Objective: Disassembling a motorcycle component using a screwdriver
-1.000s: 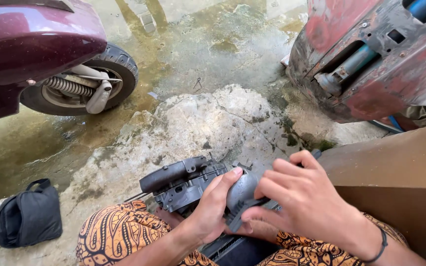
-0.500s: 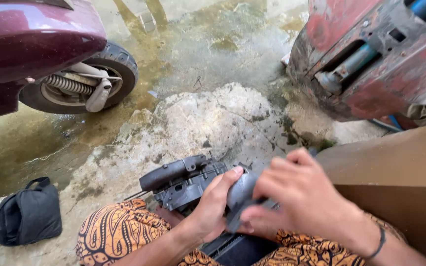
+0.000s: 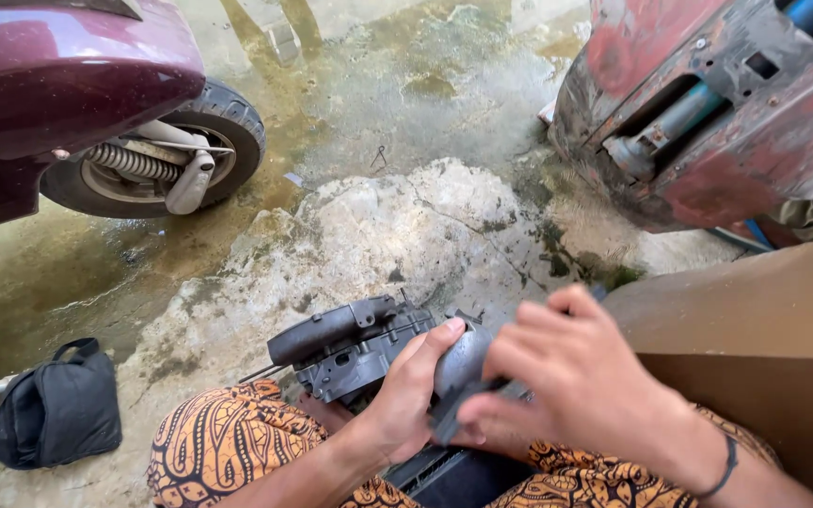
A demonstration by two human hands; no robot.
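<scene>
Head view: a maroon scooter [image 3: 58, 85] stands at the concrete floor's [image 3: 406, 216] far-left edge. On the lap, the left hand [image 3: 413, 395] and right hand [image 3: 576, 386] clasp a dark engine part [image 3: 350, 348], fitting a grey cover [image 3: 463, 362]; seating it squarely likely needs alignment.

The dark grey plastic housing [image 3: 350, 348] rests on the person's lap, over orange patterned fabric [image 3: 223, 442]. The left hand [image 3: 411, 390] grips the housing's right end, thumb on top. The right hand [image 3: 571, 376] lies just right of the housing, fingers curled over a rounded grey part [image 3: 463, 357]. A black bag [image 3: 58, 409] lies well left of the housing; a scooter wheel [image 3: 167, 155] stands beyond it.
</scene>
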